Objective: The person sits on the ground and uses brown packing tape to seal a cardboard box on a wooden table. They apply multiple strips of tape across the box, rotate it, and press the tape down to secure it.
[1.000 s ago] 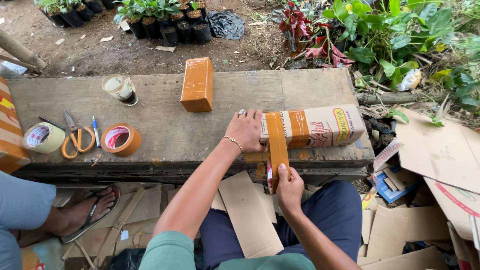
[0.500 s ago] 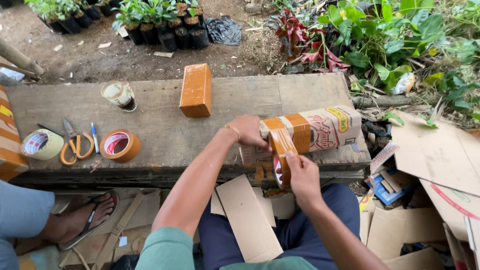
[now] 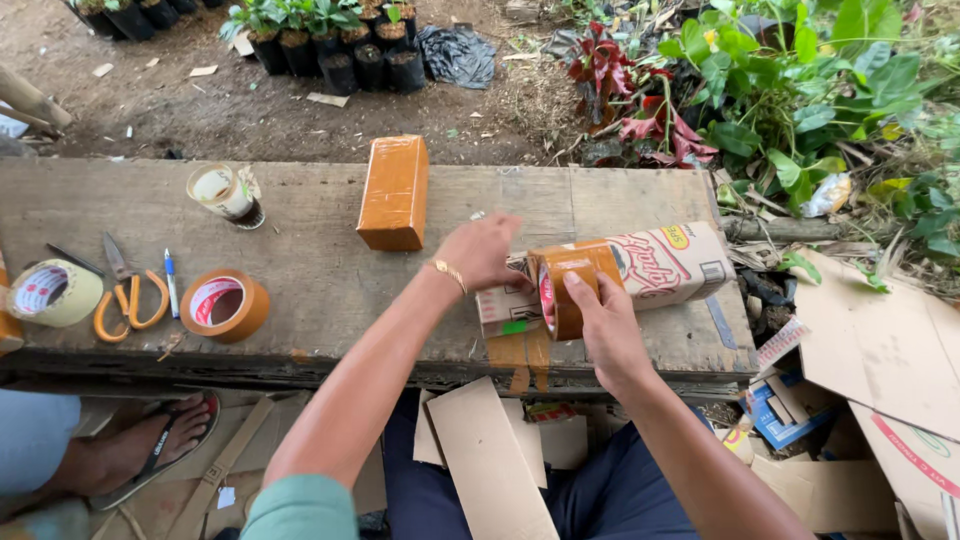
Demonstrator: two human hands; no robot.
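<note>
Right now the right hand [image 3: 605, 325] is curled round a roll of brown tape [image 3: 568, 285], fingers over its outer face and thumb toward the body, pressing it against the near side of a printed carton [image 3: 650, 270]; the left hand [image 3: 487, 250] lies half open with its palm down on the carton's left end, pinning it rather than gripping it; the carton lies on its side near the front right part of the wooden bench [image 3: 300, 270], its long axis running left to right and tilted a little away at the right end; the tape band crosses that axis at right angles, close to the left end, so the roll sits between the two hands and both are touching the carton; the right hand is nearer the free stretch of carton, which runs out to its right; loose tape hangs down over the bench edge just below the roll; farther left a taped orange block [image 3: 395, 192] stands apart, and a second tape roll [image 3: 224, 304] and scissors [image 3: 128, 298] lie well away.
</note>
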